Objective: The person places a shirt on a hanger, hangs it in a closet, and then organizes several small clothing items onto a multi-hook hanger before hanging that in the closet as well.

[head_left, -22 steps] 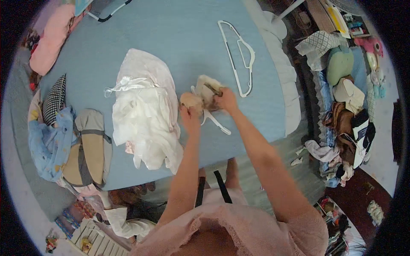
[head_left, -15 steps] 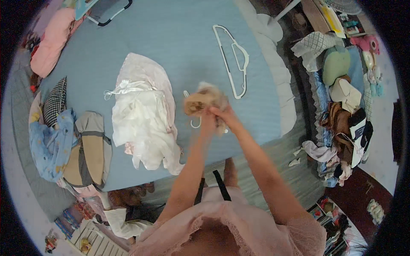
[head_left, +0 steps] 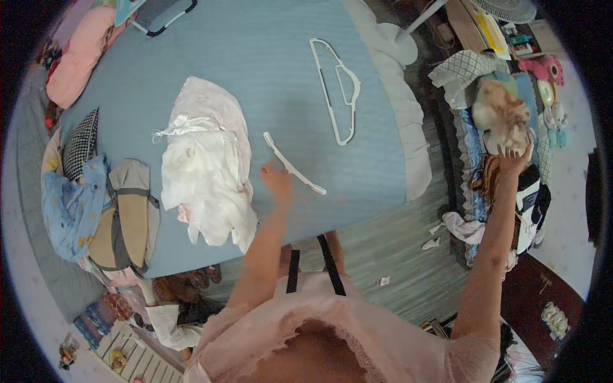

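Observation:
My right hand [head_left: 513, 161] is stretched far to the right, its fingers on the lower end of a fluffy tan-and-cream bundle [head_left: 502, 110]. The bundle is over the pile of clothes and hats; its exact kind is unclear. My left hand [head_left: 277, 184] is over the bed, loosely curled with fingers slightly apart and nothing visible in it. Just beside it lies a slim white clothes hanger [head_left: 292, 167], whose hook is hidden, apparently under the hand. A white garment with a satin bow [head_left: 207, 172] is spread to the left. Farther off, a larger white hanger [head_left: 348, 96] lies flat.
The blue bed [head_left: 268, 64] has a frilled edge at right. Beside it stand a fan [head_left: 504, 9] and a pile of folded clothes [head_left: 469, 70]. At left are a checked cushion [head_left: 83, 143], a blue cloth [head_left: 76, 210] and a beige-grey bag-like item [head_left: 134, 210].
My right hand has carried the fluffy bundle from in front of me to the pile at the right. My left hand has parted from it and shifted slightly left, uncovering the slim hanger.

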